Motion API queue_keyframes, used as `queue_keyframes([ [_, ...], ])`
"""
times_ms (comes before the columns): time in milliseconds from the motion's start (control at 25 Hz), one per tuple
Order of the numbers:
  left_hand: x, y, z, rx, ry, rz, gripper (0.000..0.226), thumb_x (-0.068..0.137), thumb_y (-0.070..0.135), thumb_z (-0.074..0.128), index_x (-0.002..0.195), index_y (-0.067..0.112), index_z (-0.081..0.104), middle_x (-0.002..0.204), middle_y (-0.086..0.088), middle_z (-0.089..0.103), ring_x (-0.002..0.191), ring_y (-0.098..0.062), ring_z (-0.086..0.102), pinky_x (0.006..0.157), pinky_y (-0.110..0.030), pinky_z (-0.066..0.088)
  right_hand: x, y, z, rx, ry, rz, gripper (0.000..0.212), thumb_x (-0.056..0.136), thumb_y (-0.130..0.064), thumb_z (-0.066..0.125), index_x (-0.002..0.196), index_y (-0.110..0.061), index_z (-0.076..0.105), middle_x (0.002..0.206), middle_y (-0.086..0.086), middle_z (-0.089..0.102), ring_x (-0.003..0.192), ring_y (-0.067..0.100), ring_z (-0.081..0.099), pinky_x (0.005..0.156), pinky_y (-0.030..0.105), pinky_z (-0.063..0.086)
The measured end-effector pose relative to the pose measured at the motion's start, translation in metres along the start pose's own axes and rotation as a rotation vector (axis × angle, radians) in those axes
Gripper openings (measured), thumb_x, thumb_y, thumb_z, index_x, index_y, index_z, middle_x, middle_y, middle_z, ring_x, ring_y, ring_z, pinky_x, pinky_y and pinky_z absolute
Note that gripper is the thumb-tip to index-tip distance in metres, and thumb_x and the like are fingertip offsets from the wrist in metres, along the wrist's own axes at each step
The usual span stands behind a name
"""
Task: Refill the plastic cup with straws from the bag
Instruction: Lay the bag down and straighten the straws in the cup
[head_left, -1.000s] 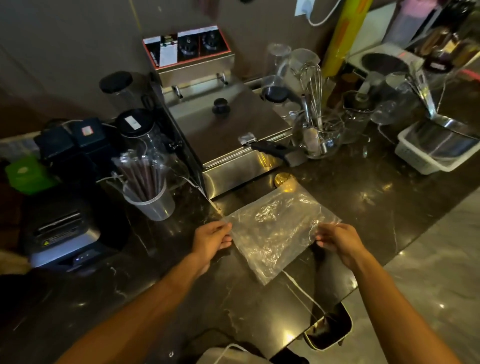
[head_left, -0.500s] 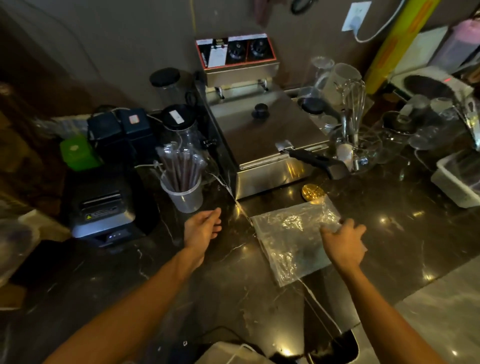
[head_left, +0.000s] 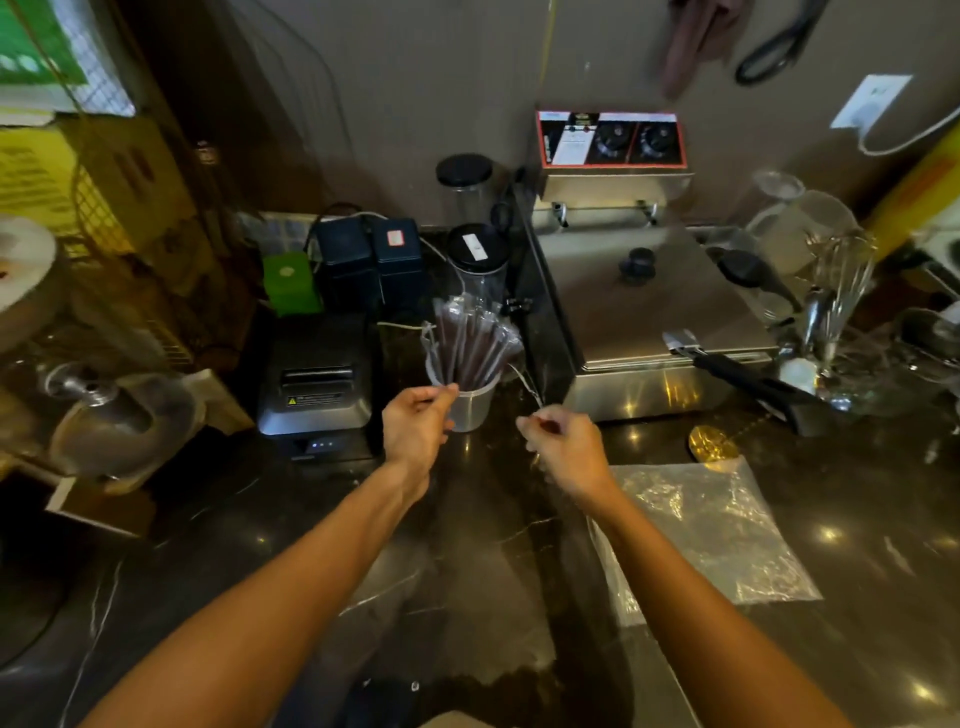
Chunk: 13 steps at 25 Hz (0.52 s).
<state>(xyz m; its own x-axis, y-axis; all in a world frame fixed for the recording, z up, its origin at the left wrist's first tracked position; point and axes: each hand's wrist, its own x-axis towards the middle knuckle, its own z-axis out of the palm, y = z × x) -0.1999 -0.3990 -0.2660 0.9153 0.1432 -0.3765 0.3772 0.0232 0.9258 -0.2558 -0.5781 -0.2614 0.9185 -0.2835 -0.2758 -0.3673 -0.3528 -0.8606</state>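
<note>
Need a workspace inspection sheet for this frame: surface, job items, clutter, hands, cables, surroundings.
Surface: dark glossy marble counter, reflective.
Job's things: clear plastic cup upright, full of dark wrapped straws; flat clear plastic bag lying on the counter, apparently empty.
Clutter: steel fryer, black receipt printer, wire whisk, gold disc.
Hands: left hand at the cup's rim; right hand loosely closed, apart from the cup.
Cables: white cable beside the cup.
Surroundings: brown wall, scissors hanging.
</note>
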Motion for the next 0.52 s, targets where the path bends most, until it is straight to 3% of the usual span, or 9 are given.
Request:
queue_keyframes([
  [160,0.016,0.006,0.0,-0.024,0.009,-0.034,0.03,0.093,0.03,0.074,0.113,0.008,0.068,0.093,-0.006,0.071,0.078,-0.015,0.067,0.068,-0.028,0.054,0.022,-0.023,0.025,0.132,-0.018,0.115,0.02,0.101,-0.035,0.064,0.106,-0.016,0.065,0.086,0.006,0.07,0.055,0.011,0.057,0.045,0.022,0.047],
  [320,0.031,0.006,-0.001,0.038,0.036,-0.049,0.031,0.093,0.025,0.073,0.118,0.007,0.065,0.103,-0.013,0.074,0.08,-0.016,0.069,0.072,-0.031,0.059,0.041,-0.031,0.038,0.233,-0.035,0.164,0.021,0.101,-0.033,0.065,0.109,-0.013,0.062,0.085,0.004,0.072,0.047,0.008,0.056,0.045,0.024,0.05],
  [520,0.036,0.011,-0.008,0.002,-0.07,-0.085,0.034,0.096,0.012,0.069,0.127,0.006,0.058,0.097,-0.013,0.072,0.082,-0.02,0.07,0.082,-0.035,0.062,0.05,-0.04,0.049,0.316,-0.054,0.186,0.006,0.101,-0.022,0.065,0.097,-0.018,0.062,0.081,0.002,0.069,0.05,0.008,0.057,0.048,0.024,0.052],
])
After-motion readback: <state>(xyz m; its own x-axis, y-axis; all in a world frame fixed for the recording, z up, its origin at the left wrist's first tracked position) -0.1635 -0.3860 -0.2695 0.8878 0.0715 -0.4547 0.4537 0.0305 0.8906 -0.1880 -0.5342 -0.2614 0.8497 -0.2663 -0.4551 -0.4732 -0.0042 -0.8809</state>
